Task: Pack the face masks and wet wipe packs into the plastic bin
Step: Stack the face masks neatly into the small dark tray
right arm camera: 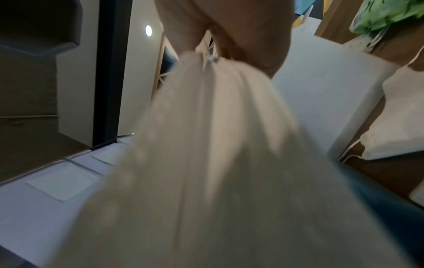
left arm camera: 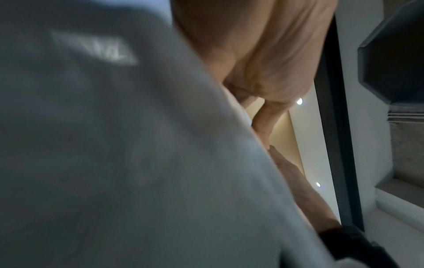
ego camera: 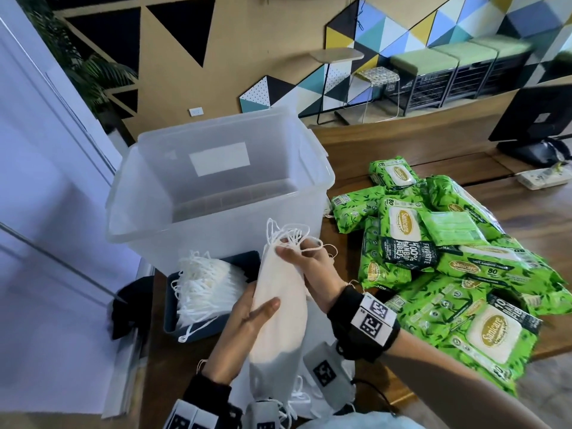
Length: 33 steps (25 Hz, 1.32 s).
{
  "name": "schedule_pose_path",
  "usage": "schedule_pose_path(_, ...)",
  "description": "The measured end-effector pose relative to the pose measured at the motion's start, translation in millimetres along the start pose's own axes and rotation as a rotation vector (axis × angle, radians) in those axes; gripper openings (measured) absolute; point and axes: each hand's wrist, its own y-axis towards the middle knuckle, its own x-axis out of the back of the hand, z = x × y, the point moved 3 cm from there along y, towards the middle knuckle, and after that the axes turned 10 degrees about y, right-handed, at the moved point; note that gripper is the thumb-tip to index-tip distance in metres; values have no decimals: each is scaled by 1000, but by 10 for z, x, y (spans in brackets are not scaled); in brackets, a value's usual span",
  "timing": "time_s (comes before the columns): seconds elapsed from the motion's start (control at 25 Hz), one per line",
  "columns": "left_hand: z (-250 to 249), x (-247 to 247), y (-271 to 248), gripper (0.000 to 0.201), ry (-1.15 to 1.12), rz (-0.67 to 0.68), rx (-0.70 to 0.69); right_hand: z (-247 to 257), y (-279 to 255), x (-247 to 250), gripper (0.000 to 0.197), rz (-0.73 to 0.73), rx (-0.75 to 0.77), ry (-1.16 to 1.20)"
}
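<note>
Mask stack (ego camera: 278, 301) between both hands' grip

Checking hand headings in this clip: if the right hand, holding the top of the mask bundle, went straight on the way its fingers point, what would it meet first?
Probably the near wall of the clear plastic bin. The right hand grips the stack of face masks at its top, fingers pointing up-left toward the bin; depth is unclear, so it might pass over the rim.

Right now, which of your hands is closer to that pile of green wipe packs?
Right. The right hand grips the top of the face mask stack just beside the green wipe packs; the left hand holds the stack's far side.
</note>
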Motion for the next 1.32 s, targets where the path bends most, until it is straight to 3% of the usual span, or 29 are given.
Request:
schedule_pose_path(0.2, -52, 72, 3, 41, 47, -25, -35, -82, 90, 0, 10, 18, -68, 65)
schedule_pose_path(0.36, 23, 234, -12, 45, 167, -49, -33, 208, 190, 120, 17, 204, -153, -261)
schedule_pose_path(0.48, 15, 239, 1, 33, 342, -43, -39, 351, 281, 192, 19, 258, -162, -517)
schedule_pose_path(0.56, -19, 222, 20, 32, 409, -25, -51, 372, 320, 170, 11, 233, -65, -716)
schedule_pose_path(0.64, -49, 206, 24, 32, 418, -23, -47, 415, 335, 142, 6, 162, 209, -1007)
schedule_pose_path(0.72, -37, 189, 1, 32, 384, -16, -36, 516, 336, 107, 10, 75, 427, -1070)
schedule_pose_path(0.8, -10, 168, -32, 32, 329, -11, -23, 562, 378, 118, 21, 78, 354, -865)
schedule_pose_path(0.92, 17, 145, -48, 30, 279, 1, -7, 421, 404, 126, 20, 119, 36, -580)
schedule_pose_path(0.96, 27, 143, -48, 28, 272, 2, 0, 366, 401, 108, 20, 121, 2, -574)
schedule_pose_path(1.12, 76, 159, -51, 28, 228, -10, 28, 354, 392, 73, 20, 83, 151, -701)
schedule_pose_path(1.32, 148, 154, -37, 32, 194, -25, 45, 270, 228, -102, 32, 211, 268, -1297)
